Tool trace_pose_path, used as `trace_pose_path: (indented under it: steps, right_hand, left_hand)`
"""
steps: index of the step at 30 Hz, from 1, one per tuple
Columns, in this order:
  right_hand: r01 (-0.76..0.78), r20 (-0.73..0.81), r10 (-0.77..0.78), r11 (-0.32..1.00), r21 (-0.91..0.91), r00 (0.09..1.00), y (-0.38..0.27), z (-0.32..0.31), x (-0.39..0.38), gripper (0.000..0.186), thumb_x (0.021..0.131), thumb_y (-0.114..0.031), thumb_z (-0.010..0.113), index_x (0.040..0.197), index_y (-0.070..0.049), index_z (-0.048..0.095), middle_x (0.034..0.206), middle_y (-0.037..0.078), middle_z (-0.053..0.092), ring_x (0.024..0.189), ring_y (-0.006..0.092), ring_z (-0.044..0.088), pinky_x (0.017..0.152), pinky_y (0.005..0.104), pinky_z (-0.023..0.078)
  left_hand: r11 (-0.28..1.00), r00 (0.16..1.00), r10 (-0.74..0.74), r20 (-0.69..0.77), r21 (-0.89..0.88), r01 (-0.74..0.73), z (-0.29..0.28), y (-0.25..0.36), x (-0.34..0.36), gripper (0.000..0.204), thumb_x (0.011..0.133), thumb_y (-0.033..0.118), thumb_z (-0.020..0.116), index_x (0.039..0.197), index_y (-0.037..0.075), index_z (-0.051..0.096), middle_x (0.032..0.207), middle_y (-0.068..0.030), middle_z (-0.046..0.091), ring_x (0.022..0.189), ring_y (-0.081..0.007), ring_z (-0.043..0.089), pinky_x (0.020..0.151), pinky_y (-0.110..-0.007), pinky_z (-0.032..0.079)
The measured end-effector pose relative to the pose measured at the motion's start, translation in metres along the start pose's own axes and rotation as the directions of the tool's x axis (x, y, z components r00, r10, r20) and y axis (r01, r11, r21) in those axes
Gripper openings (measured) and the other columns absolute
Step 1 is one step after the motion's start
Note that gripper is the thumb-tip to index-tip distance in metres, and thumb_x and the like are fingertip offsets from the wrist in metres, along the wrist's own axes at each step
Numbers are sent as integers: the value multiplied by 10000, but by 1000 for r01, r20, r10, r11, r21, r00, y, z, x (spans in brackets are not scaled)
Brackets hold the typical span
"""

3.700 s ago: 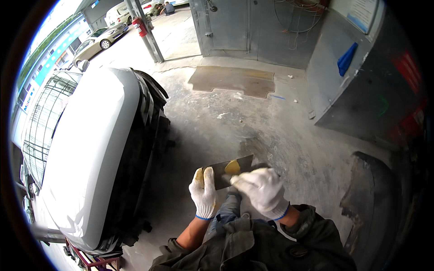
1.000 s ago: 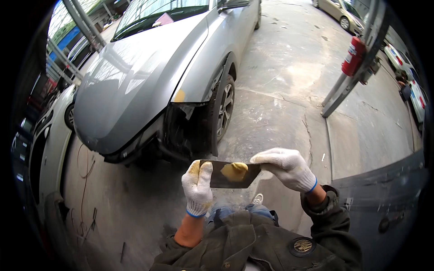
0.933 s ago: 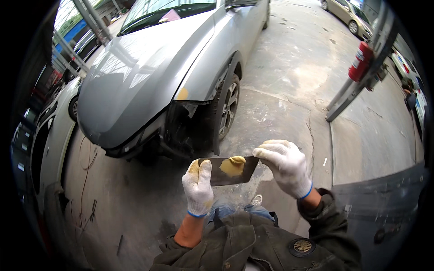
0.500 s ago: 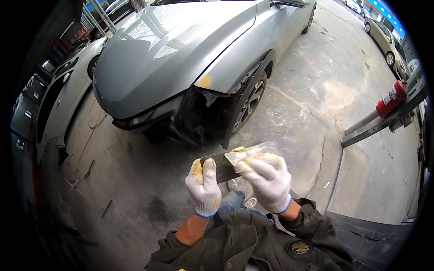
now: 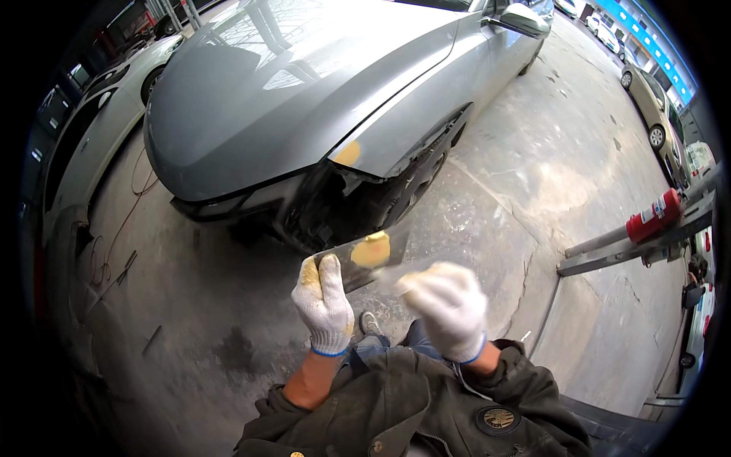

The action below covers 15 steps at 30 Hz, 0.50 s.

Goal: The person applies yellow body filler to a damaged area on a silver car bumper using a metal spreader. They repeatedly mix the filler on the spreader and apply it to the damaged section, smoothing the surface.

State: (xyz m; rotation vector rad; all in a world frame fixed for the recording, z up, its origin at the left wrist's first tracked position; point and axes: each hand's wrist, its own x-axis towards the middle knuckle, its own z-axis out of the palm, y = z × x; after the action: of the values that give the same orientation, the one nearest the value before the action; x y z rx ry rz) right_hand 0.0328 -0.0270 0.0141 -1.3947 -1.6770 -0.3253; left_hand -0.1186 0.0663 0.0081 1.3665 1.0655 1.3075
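Left hand (image 5: pixel 324 305): its gloved fingers were closed on the left end of the dark plate (image 5: pixel 354 276), 2 digits lying over the upper face; a firm, steady grip seemed best, as any slack would have let the plate tip.
Plate: it was held in the air on the near side of the silver car (image 5: pixel 304 99), its far right end unsupported, so lighter strokes out there looked wise.
Yellow paste (image 5: pixel 371 250): it sat as 1 rounded patch toward the middle and far edge of the plate; gathering it inward, off that edge, would probably have guarded against drips.
Right hand (image 5: pixel 449 308): its fingers were curled together on a pale blade (image 5: pixel 392 280), though blur hid the exact grip.
Blade: it was near the plate's near right edge, contact unclear; a flat, low angle and full-width passes likely suited folding the paste without trapping air.
Change from 0.5 s ago: the blade had lain across the plate, covering most of the paste; now it was off to the near right and the patch showed whole.
Car's change: its door mirror (image 5: pixel 525 20) had come into fuller view.
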Motion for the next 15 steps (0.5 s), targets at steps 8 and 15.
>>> trace_pose_path:
  steps: [8, 15]
  right_hand:
    - [-570, 532, 215, 409, 713, 819, 77, -44, 56, 290, 862, 17, 702, 1151, 4, 700, 1147, 138, 713, 1051, 212, 684, 916, 323, 549]
    - [172, 81, -174, 985, 33, 981, 108, -41, 75, 421, 733, -59, 713, 1144, -152, 721, 990, 34, 700, 872, 222, 684, 753, 346, 561]
  left_hand:
    - [999, 980, -5, 199, -47, 15, 19, 6, 7, 212, 996, 181, 615, 929, -16, 654, 742, 28, 575, 716, -50, 466, 640, -223, 403]
    - [998, 998, 58, -3, 39, -58, 63, 6, 13, 204, 1004, 151, 587, 912, -21, 646, 721, -13, 586, 682, -75, 469, 618, -264, 411]
